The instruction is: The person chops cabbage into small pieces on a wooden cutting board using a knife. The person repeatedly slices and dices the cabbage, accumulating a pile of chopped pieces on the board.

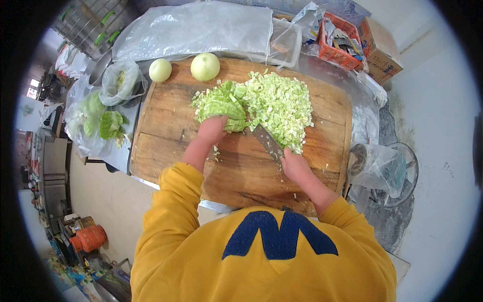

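Note:
A large wooden cutting board lies before me. At its middle, my left hand rests against the near side of a sliced cabbage portion, whose cuts run close together. My right hand is closed around the handle of a cleaver, the handle itself hidden by the fingers. The blade slants up and left, bits of cabbage stuck to its face. Its far end reaches the gap beside the sliced portion. A broad heap of chopped cabbage spreads right of it, touching the blade's upper side.
Two whole cabbages, a smaller one and a larger one, sit at the board's far left. Bagged cabbage leaves lie left of the board. Plastic sheeting, a red basket and a cardboard box stand behind.

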A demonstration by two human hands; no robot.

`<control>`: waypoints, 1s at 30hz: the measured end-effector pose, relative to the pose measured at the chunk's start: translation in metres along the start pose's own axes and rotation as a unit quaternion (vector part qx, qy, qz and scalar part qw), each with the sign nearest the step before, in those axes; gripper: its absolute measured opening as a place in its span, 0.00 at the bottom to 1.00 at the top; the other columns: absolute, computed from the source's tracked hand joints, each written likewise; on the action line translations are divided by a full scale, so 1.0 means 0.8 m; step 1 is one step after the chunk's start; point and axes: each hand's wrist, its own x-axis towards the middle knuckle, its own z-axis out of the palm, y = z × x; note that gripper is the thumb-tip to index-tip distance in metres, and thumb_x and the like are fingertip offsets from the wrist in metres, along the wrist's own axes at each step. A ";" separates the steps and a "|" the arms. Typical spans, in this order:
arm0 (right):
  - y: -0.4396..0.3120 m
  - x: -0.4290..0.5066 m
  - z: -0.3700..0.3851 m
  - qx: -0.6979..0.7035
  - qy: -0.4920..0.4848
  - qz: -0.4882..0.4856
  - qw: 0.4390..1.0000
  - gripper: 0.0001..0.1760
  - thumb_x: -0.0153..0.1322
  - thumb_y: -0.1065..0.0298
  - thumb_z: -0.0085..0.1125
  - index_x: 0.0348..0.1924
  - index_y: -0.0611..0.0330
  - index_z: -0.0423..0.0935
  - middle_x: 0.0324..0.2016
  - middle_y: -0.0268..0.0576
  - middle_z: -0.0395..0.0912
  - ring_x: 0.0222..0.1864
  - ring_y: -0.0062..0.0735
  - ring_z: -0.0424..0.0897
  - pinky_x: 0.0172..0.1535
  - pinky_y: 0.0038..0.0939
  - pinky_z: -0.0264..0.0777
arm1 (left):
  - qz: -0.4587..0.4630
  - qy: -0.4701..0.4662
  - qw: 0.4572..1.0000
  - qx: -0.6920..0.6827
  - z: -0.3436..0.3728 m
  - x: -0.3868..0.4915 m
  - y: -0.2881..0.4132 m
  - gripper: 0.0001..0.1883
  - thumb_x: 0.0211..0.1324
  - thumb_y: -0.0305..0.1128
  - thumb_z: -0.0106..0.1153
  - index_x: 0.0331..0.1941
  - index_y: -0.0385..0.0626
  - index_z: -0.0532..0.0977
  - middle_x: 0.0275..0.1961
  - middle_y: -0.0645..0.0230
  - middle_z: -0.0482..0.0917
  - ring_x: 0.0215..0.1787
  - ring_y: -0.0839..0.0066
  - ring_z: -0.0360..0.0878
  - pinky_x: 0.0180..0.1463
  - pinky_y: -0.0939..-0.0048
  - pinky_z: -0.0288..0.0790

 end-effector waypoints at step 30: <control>-0.015 -0.004 -0.007 -0.043 -0.051 0.014 0.998 0.09 0.72 0.71 0.48 0.43 0.66 0.64 0.31 0.64 0.79 0.37 0.65 0.80 0.41 0.55 0.71 | 0.042 0.082 0.988 -0.127 0.041 -0.050 0.044 0.46 0.46 0.57 0.69 0.66 0.45 0.65 0.70 0.51 0.63 0.72 0.52 0.58 0.71 0.54 0.57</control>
